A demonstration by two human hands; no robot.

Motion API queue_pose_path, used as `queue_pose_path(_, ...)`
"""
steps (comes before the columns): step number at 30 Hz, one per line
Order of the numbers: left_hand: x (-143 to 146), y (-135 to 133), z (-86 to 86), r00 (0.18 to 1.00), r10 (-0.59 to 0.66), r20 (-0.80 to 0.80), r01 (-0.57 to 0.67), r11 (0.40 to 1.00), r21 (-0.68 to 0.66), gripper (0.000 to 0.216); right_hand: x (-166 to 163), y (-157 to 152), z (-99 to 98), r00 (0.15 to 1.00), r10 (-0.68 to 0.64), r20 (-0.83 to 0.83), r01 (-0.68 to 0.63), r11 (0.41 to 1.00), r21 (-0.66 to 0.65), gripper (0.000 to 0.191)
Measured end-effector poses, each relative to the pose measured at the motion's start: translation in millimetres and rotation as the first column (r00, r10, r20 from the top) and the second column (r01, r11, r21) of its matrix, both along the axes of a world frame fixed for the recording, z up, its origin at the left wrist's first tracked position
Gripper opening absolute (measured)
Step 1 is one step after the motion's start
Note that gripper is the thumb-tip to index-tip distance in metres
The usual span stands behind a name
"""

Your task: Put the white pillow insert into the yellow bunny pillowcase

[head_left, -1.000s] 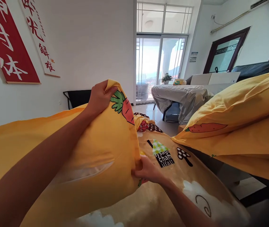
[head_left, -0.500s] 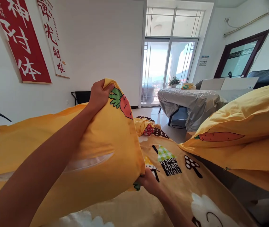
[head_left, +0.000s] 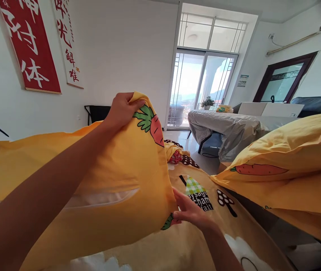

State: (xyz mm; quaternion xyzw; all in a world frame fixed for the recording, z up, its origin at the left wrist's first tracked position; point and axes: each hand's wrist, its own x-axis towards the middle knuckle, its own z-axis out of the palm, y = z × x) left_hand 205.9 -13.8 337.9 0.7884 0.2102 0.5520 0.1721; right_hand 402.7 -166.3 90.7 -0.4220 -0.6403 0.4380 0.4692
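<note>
A yellow pillow (head_left: 115,169) printed with carrots is held up on its side in front of me. A slit along its face shows the white filling (head_left: 101,198). My left hand (head_left: 123,109) is closed on the top corner, thumb in front beside the carrot's green leaves. Lower down, my right hand (head_left: 192,212) is at the pillow's right edge, thumb near the bottom carrot corner and fingers along the edge, partly hidden. Under the pillow spreads a tan bed cover (head_left: 250,222) with mushroom and cloud prints.
Another yellow carrot-print pillow (head_left: 290,146) rests at the right. Bunched yellow cloth (head_left: 173,150) with a red check patch lies beyond the held pillow. Farther back stand a plastic-covered table (head_left: 228,122), a black chair (head_left: 96,114) and glass sliding doors (head_left: 202,82).
My right hand has shifted slightly right along the pillow's edge, its fingers now spread farther apart. The left hand keeps its hold on the top corner. The view has tilted up slightly.
</note>
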Motion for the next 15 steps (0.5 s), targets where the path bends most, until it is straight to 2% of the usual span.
queue_pose_path(2,12,-3,-3.7,0.998,-0.036,-0.059,0.036,0.999,0.001,0.025,-20,5,22.6,0.982,-0.059,-0.179,0.069,0.996,0.048,0.071)
queue_pose_path(5,17,-9,-5.3,0.985,-0.048,-0.167,0.046,0.999,-0.013,0.026,-49,22,40.6,0.957,-0.187,-0.220,0.199,0.979,0.035,0.069)
queue_pose_path(7,2,-15,-7.2,0.971,0.013,-0.239,-0.010,1.000,0.013,0.029,-57,35,41.1,0.949,-0.205,-0.240,0.214,0.977,0.011,0.063)
queue_pose_path(9,-27,-22,-18.1,0.948,0.160,-0.274,-0.138,0.986,0.096,0.041,-53,46,34.7,0.939,-0.171,-0.300,0.176,0.984,-0.010,0.058)
queue_pose_path(10,-46,-25,-29.4,0.925,0.250,-0.285,-0.216,0.965,0.147,0.048,-49,51,29.8,0.932,-0.156,-0.327,0.158,0.987,-0.023,0.057)
queue_pose_path(12,-89,-28,-66.0,0.847,0.412,-0.336,-0.350,0.908,0.232,0.053,-39,65,17.4,0.922,-0.127,-0.367,0.116,0.992,-0.054,0.055)
queue_pose_path(13,-111,-27,-90.5,0.793,0.441,-0.420,-0.365,0.897,0.251,0.051,-35,74,10.1,0.917,-0.122,-0.381,0.100,0.992,-0.077,0.055)
queue_pose_path(15,-154,-18,-145.3,0.669,0.418,-0.614,-0.357,0.906,0.228,0.052,-29,94,-5.9,0.910,-0.144,-0.389,0.092,0.984,-0.150,0.057)
